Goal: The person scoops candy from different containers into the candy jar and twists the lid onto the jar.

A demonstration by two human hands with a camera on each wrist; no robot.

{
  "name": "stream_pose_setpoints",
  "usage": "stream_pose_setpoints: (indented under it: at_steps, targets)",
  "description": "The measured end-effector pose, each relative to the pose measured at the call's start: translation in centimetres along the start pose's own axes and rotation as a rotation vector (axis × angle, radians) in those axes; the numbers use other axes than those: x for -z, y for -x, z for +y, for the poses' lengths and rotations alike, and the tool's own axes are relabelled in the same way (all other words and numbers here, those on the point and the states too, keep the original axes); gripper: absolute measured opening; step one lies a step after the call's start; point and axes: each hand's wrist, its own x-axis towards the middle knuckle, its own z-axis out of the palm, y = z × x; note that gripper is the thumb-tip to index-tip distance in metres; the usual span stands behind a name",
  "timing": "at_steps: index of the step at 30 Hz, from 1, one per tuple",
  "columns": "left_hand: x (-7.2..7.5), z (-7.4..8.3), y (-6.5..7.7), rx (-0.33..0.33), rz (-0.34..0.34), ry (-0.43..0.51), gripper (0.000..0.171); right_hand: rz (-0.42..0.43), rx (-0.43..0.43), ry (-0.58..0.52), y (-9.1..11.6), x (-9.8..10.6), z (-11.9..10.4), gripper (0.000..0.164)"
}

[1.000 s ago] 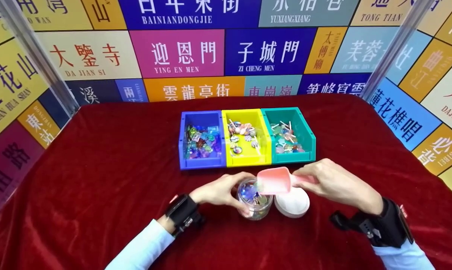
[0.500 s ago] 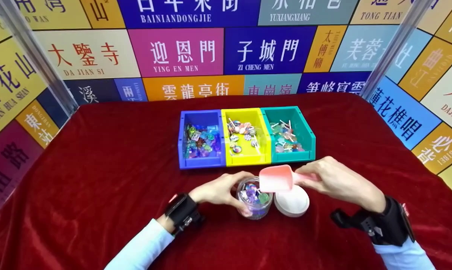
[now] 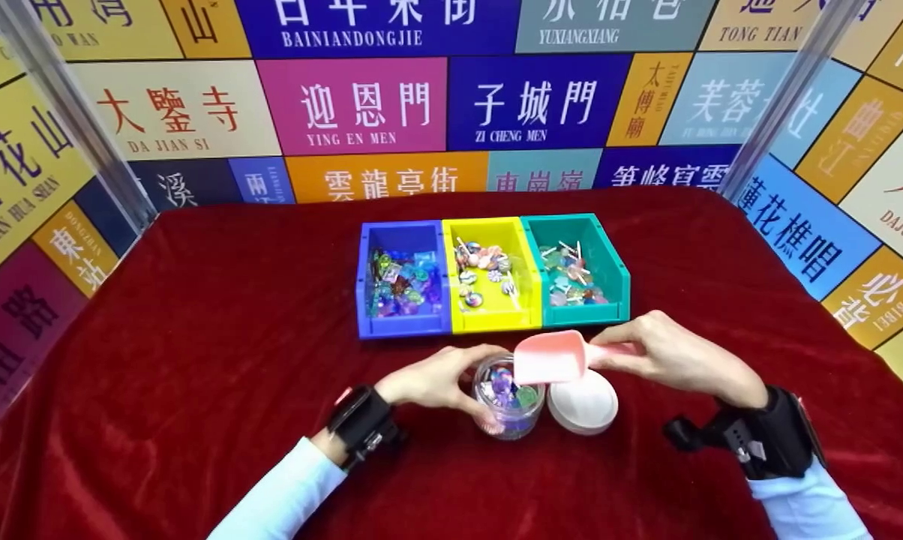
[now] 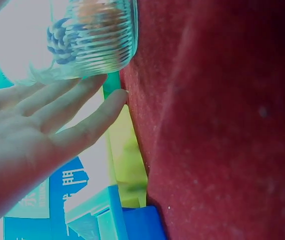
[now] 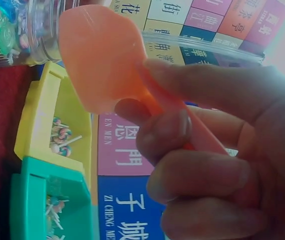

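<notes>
My left hand (image 3: 444, 379) holds a clear glass jar (image 3: 513, 420) from its left side, thumb in front and fingers behind. In the left wrist view the fingers lie along the ribbed wall of the jar (image 4: 107, 45). Colourful candies, purple and green among them, show inside the jar's mouth. My right hand (image 3: 673, 356) grips the handle of a pink scoop (image 3: 549, 358). The scoop is tilted over the right part of the jar's mouth, and its bowl looks empty. In the right wrist view, fingers and thumb wrap the handle of the scoop (image 5: 105, 55).
A white round lid (image 3: 583, 405) lies just right of the jar. Behind stand three joined bins: blue (image 3: 403, 326), yellow (image 3: 496, 321) and green (image 3: 590, 315), with candies and lollipops in them. Dark red cloth (image 3: 234, 322) covers the table. A wall of sign panels (image 3: 354, 105) rises behind.
Candies blurred at the scoop's lip a second ago now lie settled in the jar. The scoop has shifted only slightly. My left hand has stayed on the jar.
</notes>
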Motion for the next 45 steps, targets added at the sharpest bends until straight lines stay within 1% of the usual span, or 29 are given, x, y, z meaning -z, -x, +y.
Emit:
stream_pose_setpoints:
  at_steps: [4, 8, 10, 13, 15, 17, 21, 23, 25, 27, 29, 31, 32, 34, 38, 40, 45]
  targets:
    - [0.4, -0.1, 0.2, 0.006, -0.01, 0.055, 0.074, -0.038, -0.013, -0.042, -0.2, -0.1, 0.5, 0.021]
    - [1.2, -0.1, 0.5, 0.013, 0.011, 0.108, 0.068, -0.063, -0.006, -0.116, -0.6, -0.2, 0.9, 0.019]
    - [1.6, -0.2, 0.6, 0.014, 0.044, 0.115, 0.063, -0.058, -0.017, -0.153, -0.9, -0.3, 1.0, 0.018]
    - [2.2, -0.3, 0.8, -0.002, 0.121, 0.105, 0.056, -0.011, -0.051, -0.178, -1.3, -0.3, 1.2, 0.016]
    - [2.7, -0.3, 0.9, -0.01, 0.193, 0.069, 0.052, 0.035, -0.074, -0.168, -1.7, -0.4, 1.2, 0.015]
    - [3.1, -0.3, 1.1, -0.007, 0.282, 0.007, 0.049, 0.079, -0.099, -0.149, -2.2, -0.4, 1.2, 0.017]
    - [4.0, -0.5, 1.4, 0.024, 0.506, -0.155, 0.045, 0.142, -0.151, -0.11, -3.4, -0.4, 1.1, 0.023]
    - [4.4, -0.7, 1.6, 0.038, 0.623, -0.223, 0.043, 0.163, -0.174, -0.099, -4.2, -0.3, 1.0, 0.023]
    - [4.9, -1.0, 1.8, 0.055, 0.732, -0.284, 0.04, 0.172, -0.192, -0.089, -4.9, -0.2, 0.9, 0.023]
    - [5.5, -1.4, 2.0, 0.083, 0.826, -0.336, 0.038, 0.171, -0.217, -0.083, -5.7, -0.2, 1.0, 0.023]
    - [6.1, -1.8, 2.3, 0.121, 0.901, -0.372, 0.038, 0.161, -0.247, -0.078, -6.5, -0.2, 1.1, 0.024]
    - [6.6, -2.2, 2.6, 0.17, 0.95, -0.384, 0.039, 0.15, -0.282, -0.076, -7.2, -0.3, 1.2, 0.025]
    - [6.8, -2.5, 2.8, 0.196, 0.965, -0.38, 0.039, 0.146, -0.299, -0.07, -7.6, -0.4, 1.2, 0.025]
    - [7.1, -2.9, 3.0, 0.26, 0.967, -0.353, 0.042, 0.143, -0.334, -0.059, -8.3, -0.6, 1.3, 0.026]
    - [7.3, -3.8, 3.3, 0.371, 0.925, -0.289, 0.047, 0.134, -0.397, -0.007, -9.6, -0.9, 1.4, 0.026]
    - [7.4, -4.2, 3.3, 0.404, 0.9, -0.275, 0.047, 0.12, -0.417, 0.027, -10.1, -1.0, 1.5, 0.025]
    - [7.5, -4.8, 3.3, 0.448, 0.854, -0.275, 0.044, 0.091, -0.438, 0.106, -11.2, -1.4, 1.5, 0.023]
